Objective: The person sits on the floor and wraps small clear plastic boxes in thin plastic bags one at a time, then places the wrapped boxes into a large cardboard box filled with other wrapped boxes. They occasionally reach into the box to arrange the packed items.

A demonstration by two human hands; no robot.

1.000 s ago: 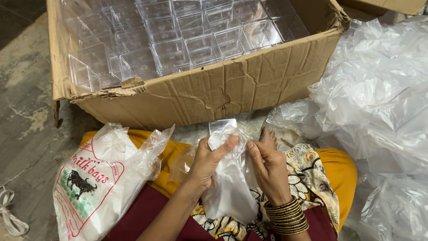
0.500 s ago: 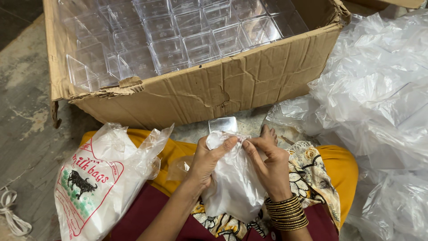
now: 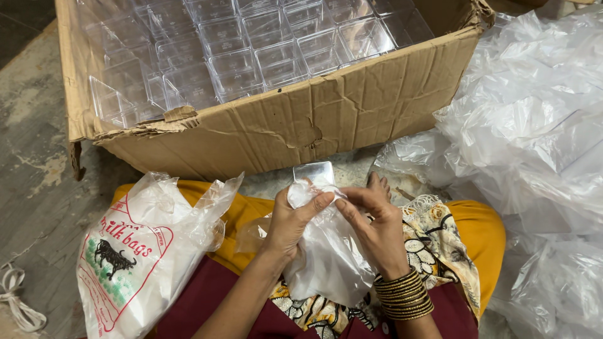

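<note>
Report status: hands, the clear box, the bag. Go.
Left hand and right hand both pinching the thin plastic bag in the lap. Small clear box poking out of the bag's mouth. Cardboard carton of clear boxes directly ahead, nothing blocking.

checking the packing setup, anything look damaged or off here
The cardboard box is battered: its front rim is torn and creased, with a ragged flap at its left end. The clear plastic containers inside sit in neat rows.

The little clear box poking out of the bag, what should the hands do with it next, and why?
Probably push the clear box further down into the thin plastic bag. The left hand and right hand pinch the bag's mouth, and the box sticks out above it.
</note>
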